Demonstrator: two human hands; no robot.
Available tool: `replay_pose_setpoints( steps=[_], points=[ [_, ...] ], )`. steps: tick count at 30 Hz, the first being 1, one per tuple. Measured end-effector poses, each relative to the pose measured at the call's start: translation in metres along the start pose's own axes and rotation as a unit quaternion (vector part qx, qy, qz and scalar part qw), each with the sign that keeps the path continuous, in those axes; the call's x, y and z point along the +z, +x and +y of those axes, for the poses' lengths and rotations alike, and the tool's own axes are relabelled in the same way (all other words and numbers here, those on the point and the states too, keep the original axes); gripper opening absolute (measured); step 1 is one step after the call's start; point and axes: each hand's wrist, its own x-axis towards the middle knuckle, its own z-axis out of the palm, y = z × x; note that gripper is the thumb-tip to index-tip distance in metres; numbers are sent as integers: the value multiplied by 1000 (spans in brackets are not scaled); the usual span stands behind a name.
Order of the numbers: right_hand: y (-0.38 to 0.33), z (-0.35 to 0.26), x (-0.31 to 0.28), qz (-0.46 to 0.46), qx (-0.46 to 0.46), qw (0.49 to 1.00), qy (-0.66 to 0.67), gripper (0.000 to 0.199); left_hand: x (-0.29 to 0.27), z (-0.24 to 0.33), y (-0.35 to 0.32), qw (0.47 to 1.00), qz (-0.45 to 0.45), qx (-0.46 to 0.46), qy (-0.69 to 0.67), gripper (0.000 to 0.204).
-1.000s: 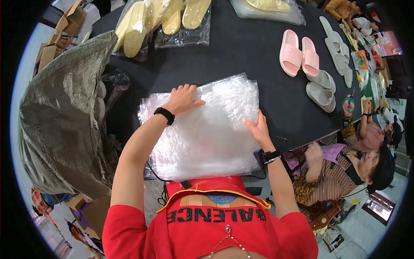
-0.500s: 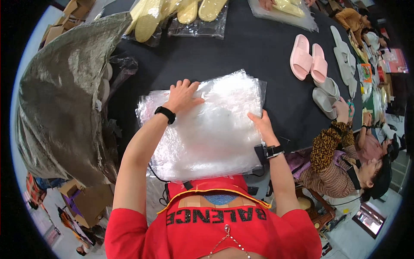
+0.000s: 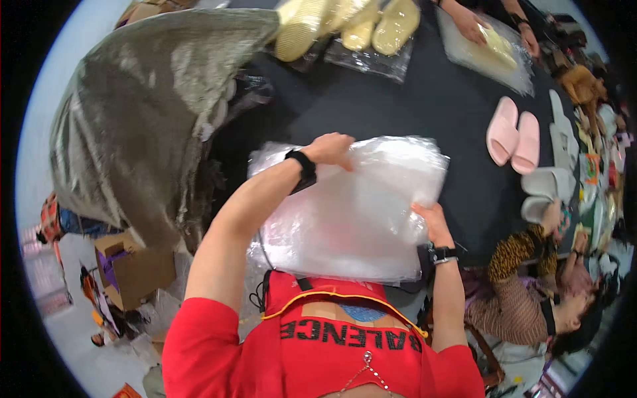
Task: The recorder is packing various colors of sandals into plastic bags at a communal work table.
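Observation:
A stack of clear plastic bags lies on the dark table in front of me, its near edge against my red top. At the far edge of the stack, my left hand has its fingers bent together and closed on the film, a black band round its wrist. My right hand grips the right edge of the stack, thumb on top and fingers partly hidden. Some film bunches up beside that thumb.
A large grey-green woven sack stands at the left. Yellow slippers on clear bags lie at the far side. Pink slippers and grey slippers sit at the right. Co-workers' hands handle a bagged yellow slipper; another person sits at right.
My view has turned, so the scene sits lower and further right. My left hand has gone from lying spread on the stack to bent fingers at its far edge.

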Motion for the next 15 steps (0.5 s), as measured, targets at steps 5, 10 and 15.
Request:
replay_pose_setpoints(
  steps=[5, 10, 15],
  points=[
    [7, 14, -1, 6, -18, 1000, 7, 37, 7, 20, -10, 978, 155, -3, 137, 73],
    [4, 7, -4, -12, 3, 1000, 10, 35, 61, 49, -121, 970, 24, 176, 168, 95],
    [14, -6, 15, -34, 11, 999, -5, 31, 113, 22, -195, 989, -38, 82, 119, 92]
  ],
)
